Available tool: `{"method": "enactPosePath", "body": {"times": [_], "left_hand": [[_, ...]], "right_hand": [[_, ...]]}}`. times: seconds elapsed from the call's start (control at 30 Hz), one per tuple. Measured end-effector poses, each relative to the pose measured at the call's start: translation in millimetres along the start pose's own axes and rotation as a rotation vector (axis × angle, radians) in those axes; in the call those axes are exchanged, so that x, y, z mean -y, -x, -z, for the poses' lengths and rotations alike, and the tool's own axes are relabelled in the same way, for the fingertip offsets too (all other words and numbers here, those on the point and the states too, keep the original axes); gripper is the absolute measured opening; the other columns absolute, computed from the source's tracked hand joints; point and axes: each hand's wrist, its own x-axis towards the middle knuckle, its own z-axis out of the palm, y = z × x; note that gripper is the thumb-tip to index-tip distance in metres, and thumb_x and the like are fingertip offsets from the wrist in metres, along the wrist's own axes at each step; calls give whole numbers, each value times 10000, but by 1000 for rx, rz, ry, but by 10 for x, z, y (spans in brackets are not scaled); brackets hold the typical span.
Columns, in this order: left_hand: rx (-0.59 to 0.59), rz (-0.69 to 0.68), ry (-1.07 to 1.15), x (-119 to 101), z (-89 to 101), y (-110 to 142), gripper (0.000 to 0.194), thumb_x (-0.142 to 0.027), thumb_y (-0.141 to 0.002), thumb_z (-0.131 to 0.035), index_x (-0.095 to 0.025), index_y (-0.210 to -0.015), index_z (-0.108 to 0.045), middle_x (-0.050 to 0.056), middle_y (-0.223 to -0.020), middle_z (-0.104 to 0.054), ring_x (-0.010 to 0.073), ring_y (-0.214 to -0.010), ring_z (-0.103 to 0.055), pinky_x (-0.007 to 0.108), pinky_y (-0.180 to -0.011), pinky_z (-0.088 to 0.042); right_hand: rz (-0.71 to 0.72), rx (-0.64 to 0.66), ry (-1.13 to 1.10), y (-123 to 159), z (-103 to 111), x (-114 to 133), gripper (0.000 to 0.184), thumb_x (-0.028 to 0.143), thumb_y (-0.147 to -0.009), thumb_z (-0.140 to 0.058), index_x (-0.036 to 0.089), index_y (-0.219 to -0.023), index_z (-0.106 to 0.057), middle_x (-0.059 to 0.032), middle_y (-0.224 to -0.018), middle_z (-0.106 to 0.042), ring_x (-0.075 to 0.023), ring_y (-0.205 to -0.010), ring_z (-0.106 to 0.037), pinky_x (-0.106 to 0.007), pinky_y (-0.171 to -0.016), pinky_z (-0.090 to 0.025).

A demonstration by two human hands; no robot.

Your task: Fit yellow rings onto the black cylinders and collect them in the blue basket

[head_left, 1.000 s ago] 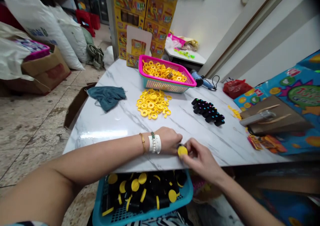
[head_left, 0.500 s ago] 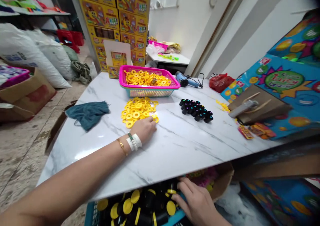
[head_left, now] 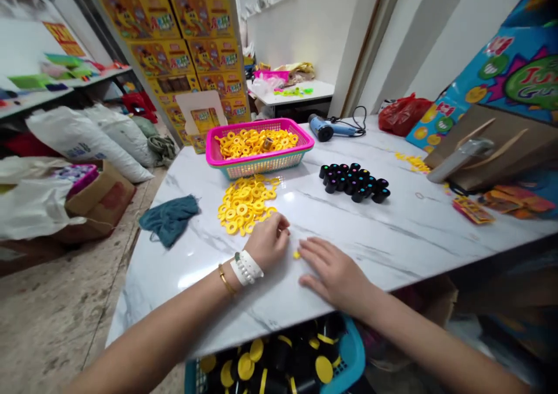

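The left hand (head_left: 267,244) is resting over the table (head_left: 244,330) just in front of the loose yellow rings (head_left: 244,203), its fingers curling in; whether it is gripping anything is hard to tell, as the fingertips are partly hidden. The right hand (head_left: 337,273) is lying palm down beside it, fingers loosely spread and apparently holding nothing. A small yellow bit (head_left: 296,254) is lying right at its fingertips, perhaps touching them.

Below the table edge, the blue basket (head_left: 358,353) is holding many black pieces with yellow ends (head_left: 324,369), so a good number are seemingly made up. Much is looking undone: the loose rings are lying in a broad heap, and the pink basket (head_left: 306,140) behind them is holding plenty more yellow parts (head_left: 248,143). To the right, black tubes (head_left: 355,183) are standing in a close group, showing coloured dots on top but no yellow.
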Motion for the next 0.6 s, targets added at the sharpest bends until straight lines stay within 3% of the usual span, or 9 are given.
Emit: {"method": "enactPosePath", "body": {"times": [0.1, 0.17, 0.3, 0.4, 0.5, 0.6], "left_hand": [[11, 60, -50, -1, -21, -263, 120, -230, -831, -552, -190, -943, -539, 2, -766, -655, 137, -640, -599, 255, -616, -452], [45, 49, -89, -66, -127, -507, 237, -337, -811, -625, -189, -981, -555, 10, -814, -667, 152, -676, -609, 270, -634, -451], [-8, 87, -105, -267, -487, -1091, 529, -531, -713, -725, -158, -1053, -567, 47, -881, -663, 206, -824, -626, 307, -724, -469], [-83, 134, -113, -385, -739, -1476, 590, -571, -668, -748, -153, -1050, -585, 64, -916, -644, 216, -861, -619, 318, -756, -478], [-102, 141, -124, -443, -875, -1683, 429, -503, -717, -723, -172, -970, -621, 71, -941, -626, 221, -876, -615, 324, -756, -481], [-100, 117, -126, -432, -873, -1631, 259, -368, -772, -668, -174, -940, -636, 71, -956, -617, 209, -884, -608, 319, -780, -480]], "right_hand": [[35, -21, 14, 251, 26, 182, 655, 443, -822, -688, 5, -1294, -569, -238, -1321, -579, -379, -1263, -478, -515, -992, -494], [85, -84, 8, 386, 62, 275, 602, 450, -817, -693, 22, -1233, -614, -235, -1278, -603, -372, -1222, -505, -496, -958, -511], [141, -279, 62, 532, 103, 335, 155, 95, -850, -598, 87, -973, -692, -134, -867, -693, -231, -806, -622, -356, -694, -534], [153, -263, 58, 609, 144, 315, 200, 23, -856, -494, 124, -796, -656, -42, -595, -570, -160, -542, -508, -288, -492, -407], [12, -147, -180, 677, 289, 256, 231, 59, -884, -452, 160, -746, -608, -26, -595, -550, -145, -538, -516, -258, -487, -403], [-379, -77, -512, 683, 510, 70, 106, 181, -893, -535, 176, -826, -617, -25, -708, -625, -134, -627, -598, -227, -572, -473]]}}
